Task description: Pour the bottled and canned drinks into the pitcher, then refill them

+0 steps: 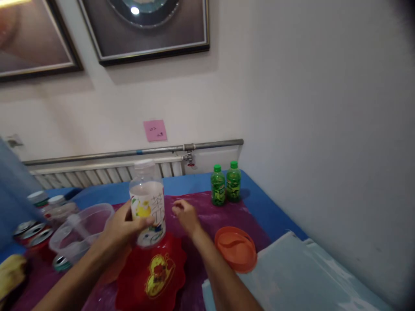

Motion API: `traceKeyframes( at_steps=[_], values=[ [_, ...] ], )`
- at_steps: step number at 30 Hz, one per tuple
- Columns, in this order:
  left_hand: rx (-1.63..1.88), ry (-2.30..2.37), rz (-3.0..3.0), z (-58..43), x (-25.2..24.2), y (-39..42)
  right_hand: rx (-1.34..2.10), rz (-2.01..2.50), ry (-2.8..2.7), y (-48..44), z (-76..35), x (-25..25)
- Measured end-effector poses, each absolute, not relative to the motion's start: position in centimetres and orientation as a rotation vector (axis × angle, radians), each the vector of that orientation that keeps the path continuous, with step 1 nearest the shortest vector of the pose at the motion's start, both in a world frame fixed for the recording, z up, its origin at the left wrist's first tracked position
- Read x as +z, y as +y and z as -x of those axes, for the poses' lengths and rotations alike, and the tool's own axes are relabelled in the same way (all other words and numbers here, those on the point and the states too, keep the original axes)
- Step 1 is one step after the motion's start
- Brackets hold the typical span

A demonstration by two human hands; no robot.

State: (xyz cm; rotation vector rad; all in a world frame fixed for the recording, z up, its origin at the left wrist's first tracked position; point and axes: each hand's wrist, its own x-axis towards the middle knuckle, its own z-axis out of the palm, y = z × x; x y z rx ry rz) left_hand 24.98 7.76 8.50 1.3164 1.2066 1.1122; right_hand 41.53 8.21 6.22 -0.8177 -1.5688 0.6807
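My left hand [125, 224] is wrapped around a clear plastic bottle [148, 216] with a white cap and a printed label showing yellow fruit. The bottle stands nearly upright in the air over a red scalloped plate [132, 278], which has a gold heart-shaped design. Just right of the bottle, apart from it, is my right hand [186, 216]. Its fingers are loosely bent, and I see nothing in them. An orange round dish [236, 249] lies to the right of my right forearm.
Two green bottles [218, 185] stand on the purple sheet [201, 203] at the back right. On the left are a clear plastic tub [97, 214], several cans [40, 237] and other bottles [58, 207]. A pale blue sheet [288, 276] covers the front right. Behind the table runs a radiator [106, 175].
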Motion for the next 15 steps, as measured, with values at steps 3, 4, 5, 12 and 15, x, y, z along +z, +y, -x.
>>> traceKeyframes(
  at_steps=[3,4,5,12,15],
  values=[
    [0.979,1.300,-1.353,-20.0,7.4,3.8,0.751,0.782,-1.585,7.0,-40.4,7.1],
    [0.942,1.313,-1.377,-18.7,6.9,2.7,0.789,0.769,-1.587,6.5,-40.1,7.4],
    [0.914,1.313,-1.399,-17.6,6.4,1.8,0.825,0.753,-1.600,6.0,-39.9,7.7],
    [0.715,1.326,-1.530,-13.5,2.9,-1.8,0.740,0.634,-1.951,2.9,-37.7,8.4],
    [0.684,1.323,-1.529,-12.5,2.2,-2.4,0.718,0.594,-2.018,2.5,-37.0,8.2]
  ],
)
